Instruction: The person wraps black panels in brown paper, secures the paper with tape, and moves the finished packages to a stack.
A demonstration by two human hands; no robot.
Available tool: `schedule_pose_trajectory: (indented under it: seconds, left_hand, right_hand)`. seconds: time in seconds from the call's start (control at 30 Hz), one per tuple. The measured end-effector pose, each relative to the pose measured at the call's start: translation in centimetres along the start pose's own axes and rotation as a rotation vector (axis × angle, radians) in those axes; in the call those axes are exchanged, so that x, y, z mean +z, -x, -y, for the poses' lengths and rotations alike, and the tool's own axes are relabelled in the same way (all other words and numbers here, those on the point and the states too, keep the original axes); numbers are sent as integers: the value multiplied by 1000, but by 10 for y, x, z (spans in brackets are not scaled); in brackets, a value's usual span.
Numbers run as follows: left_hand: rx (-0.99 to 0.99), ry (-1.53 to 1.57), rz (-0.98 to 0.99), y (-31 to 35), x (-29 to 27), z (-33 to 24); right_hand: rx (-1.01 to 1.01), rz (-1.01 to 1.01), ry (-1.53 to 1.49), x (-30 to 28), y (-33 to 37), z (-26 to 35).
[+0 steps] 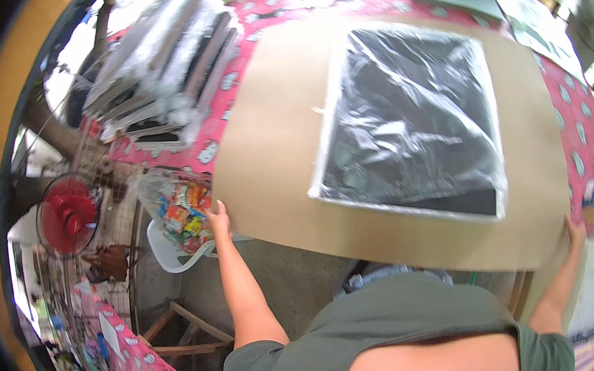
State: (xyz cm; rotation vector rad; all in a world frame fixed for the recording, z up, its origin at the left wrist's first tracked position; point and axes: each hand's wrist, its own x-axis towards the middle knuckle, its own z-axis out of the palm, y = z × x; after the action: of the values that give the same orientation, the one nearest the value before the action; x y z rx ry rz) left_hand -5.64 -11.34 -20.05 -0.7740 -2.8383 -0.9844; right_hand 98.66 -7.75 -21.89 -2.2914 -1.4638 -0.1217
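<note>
The step in hand looks like positioning the card (263, 152), spread over the pink tabletop (576, 118) with a plastic-covered panel (414, 115) flat on it. The left hand (218, 216) and right hand (575, 231) have fingers closed on its near corners; the next move calls for even handling, lest the panel slide.

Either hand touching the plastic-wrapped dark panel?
No, the left hand and right hand hold opposite sides of the brown sheet, apart from the wrapped panel.
</note>
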Motion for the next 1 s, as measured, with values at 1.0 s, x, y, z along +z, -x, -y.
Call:
schedule_pose_trajectory:
  seconds: [1.0]
  left_hand:
    - [1033, 485, 773, 110, -214, -229]
  right_hand:
    - [38, 625, -611, -179, 9, 255]
